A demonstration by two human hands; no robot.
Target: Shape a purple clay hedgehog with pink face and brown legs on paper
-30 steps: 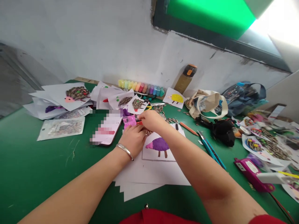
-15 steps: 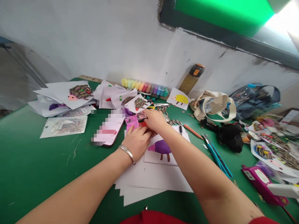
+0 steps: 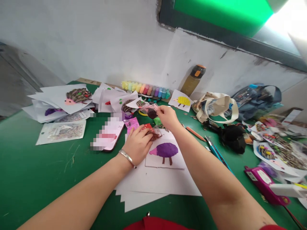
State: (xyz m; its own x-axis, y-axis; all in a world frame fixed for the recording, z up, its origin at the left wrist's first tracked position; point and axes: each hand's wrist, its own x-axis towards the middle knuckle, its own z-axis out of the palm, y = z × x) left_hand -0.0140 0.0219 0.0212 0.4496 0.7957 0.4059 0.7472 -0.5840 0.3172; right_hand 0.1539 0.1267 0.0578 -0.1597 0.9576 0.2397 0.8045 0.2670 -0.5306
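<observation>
My right hand (image 3: 168,117) is raised over the middle of the table, its fingers pinching a clear packet with a black lump (image 3: 152,113) in it. My left hand (image 3: 139,143), with a silver bracelet, lies with its fingers spread beside a red and brown packet (image 3: 153,134). A pink packet (image 3: 131,124) is just behind the left fingers. In front of the hands, a purple clay hedgehog (image 3: 167,149) with a pink face and brown legs is on white paper (image 3: 163,182). A green packet (image 3: 157,121) shows under my right hand.
A phone (image 3: 107,132) and paper stacks (image 3: 55,99) are at left. Coloured clay packs (image 3: 146,90) and a bottle (image 3: 193,80) stand near the wall. At right are a cloth bag (image 3: 216,107), a teal cutter (image 3: 217,153) and a magenta glue gun (image 3: 266,185).
My right hand has lifted up and to the right with the black packet, uncovering the green packet and more of the red and brown one. My left hand has stayed nearly in place.
</observation>
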